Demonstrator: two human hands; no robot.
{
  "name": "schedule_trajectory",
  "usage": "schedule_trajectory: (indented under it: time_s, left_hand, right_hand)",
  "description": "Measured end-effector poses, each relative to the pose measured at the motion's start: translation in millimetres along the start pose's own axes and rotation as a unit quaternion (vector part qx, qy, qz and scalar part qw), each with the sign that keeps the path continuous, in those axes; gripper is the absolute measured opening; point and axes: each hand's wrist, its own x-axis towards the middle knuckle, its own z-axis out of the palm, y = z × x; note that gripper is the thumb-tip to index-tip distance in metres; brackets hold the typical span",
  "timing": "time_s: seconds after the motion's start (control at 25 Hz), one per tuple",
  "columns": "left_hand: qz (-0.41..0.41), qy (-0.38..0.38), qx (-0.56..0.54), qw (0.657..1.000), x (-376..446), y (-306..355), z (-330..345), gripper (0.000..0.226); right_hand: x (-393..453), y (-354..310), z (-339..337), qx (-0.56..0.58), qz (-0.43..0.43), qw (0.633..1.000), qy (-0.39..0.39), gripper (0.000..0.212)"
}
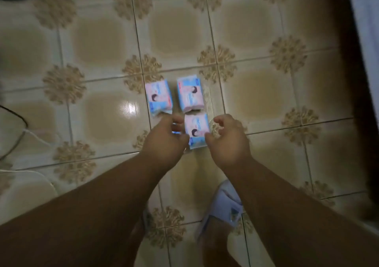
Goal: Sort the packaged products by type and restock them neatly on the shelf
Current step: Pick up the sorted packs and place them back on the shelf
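Observation:
Three pale blue and pink packets lie flat on the tiled floor: one at the far left (159,97), one at the far right (189,95), and one nearer to me (196,130). My left hand (164,138) is curled just left of the near packet. A blue sliver of a fourth packet (176,132) shows between its fingers and thumb. My right hand (226,138) hovers at the near packet's right edge, its fingers loosely curled and the thumb tip touching that edge. Floor shows inside its curl. The picture is blurred.
Glossy beige patterned tiles (102,47) spread all round the packets. A foot in a pale slipper (223,207) stands just below my hands. A cable (18,119) runs along the left edge. A dark wooden edge (356,82) borders the right side.

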Motion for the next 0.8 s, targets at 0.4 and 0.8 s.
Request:
schedule_trajectory:
  time_s: [0.4,0.8]
  left_hand:
    - [-0.126,-0.041,-0.204,0.970,124,-70,82,0.042]
    - [-0.077,0.066,-0.261,0.960,124,-73,-5,0.054]
  right_hand:
    - [107,74,66,0.238,0.225,0.939,-0.102,0.031]
    - [155,3,91,-0.020,0.056,0.998,0.001,0.059]
